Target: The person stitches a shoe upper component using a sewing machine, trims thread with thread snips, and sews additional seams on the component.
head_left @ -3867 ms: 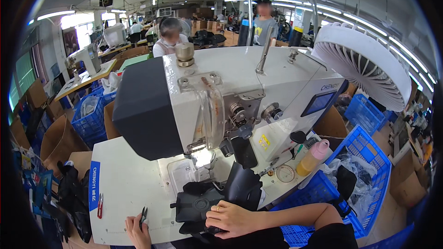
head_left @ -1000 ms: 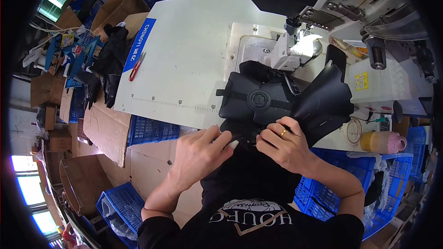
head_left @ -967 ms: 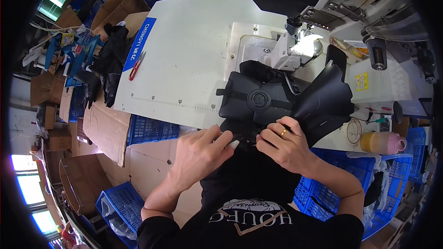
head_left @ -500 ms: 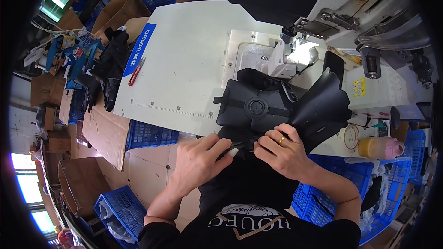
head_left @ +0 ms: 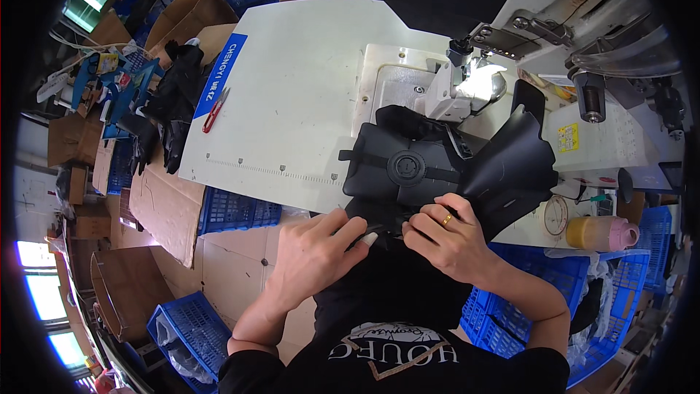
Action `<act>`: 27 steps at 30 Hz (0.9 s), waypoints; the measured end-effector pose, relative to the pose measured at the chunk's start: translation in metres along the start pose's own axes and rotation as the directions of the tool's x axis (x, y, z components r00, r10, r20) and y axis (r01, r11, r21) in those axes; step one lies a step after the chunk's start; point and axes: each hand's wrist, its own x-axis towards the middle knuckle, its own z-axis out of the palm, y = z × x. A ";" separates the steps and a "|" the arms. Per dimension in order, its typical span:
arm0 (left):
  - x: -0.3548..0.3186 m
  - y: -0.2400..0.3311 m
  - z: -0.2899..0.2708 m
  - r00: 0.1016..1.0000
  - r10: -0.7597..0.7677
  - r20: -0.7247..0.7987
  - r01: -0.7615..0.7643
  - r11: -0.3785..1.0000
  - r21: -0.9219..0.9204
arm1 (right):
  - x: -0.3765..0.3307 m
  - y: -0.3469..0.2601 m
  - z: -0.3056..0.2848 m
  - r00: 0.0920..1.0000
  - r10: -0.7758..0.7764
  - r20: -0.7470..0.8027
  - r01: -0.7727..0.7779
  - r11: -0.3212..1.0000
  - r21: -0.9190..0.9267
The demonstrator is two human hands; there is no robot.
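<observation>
A black moulded piece with a round dial (head_left: pixel 407 168) and a flared stiff panel (head_left: pixel 510 168) lies at the front of the white sewing machine table. My left hand (head_left: pixel 321 252) pinches the near edge of its black material, with a white covering on one fingertip. Close by on the right, my right hand (head_left: pixel 447 237), wearing a gold ring, has its fingers curled over the same near edge. What lies between the two hands is partly hidden by the fingers. Just beyond the piece stands the machine's sewing head (head_left: pixel 467 87), lit by a bright lamp.
Red-handled thread snips (head_left: pixel 213 117) lie on the table (head_left: pixel 292 87) at the left. Black gloves (head_left: pixel 171 109) are piled past its left edge. A bottle with a pink cap (head_left: pixel 601 234) sits at the right. Blue crates (head_left: pixel 193 343) and cardboard boxes (head_left: pixel 131 292) stand around.
</observation>
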 end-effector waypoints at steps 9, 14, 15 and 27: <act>0.001 0.000 0.010 1.000 0.002 -0.016 -0.002 1.000 -0.011 | 0.001 0.001 0.000 1.000 -0.005 0.004 0.005 1.000 -0.004; 0.004 -0.005 0.008 0.999 0.045 0.015 -0.045 0.999 -0.002 | 0.000 0.001 -0.001 1.000 -0.004 0.017 0.004 1.000 0.021; 0.003 -0.008 0.004 0.998 0.053 -0.023 -0.053 0.999 -0.005 | 0.000 0.001 -0.001 1.000 0.003 0.013 -0.003 1.000 0.008; -0.010 -0.016 0.005 0.992 0.062 -0.111 -0.054 0.996 0.075 | 0.000 0.001 0.000 1.000 0.004 -0.015 -0.004 1.000 0.007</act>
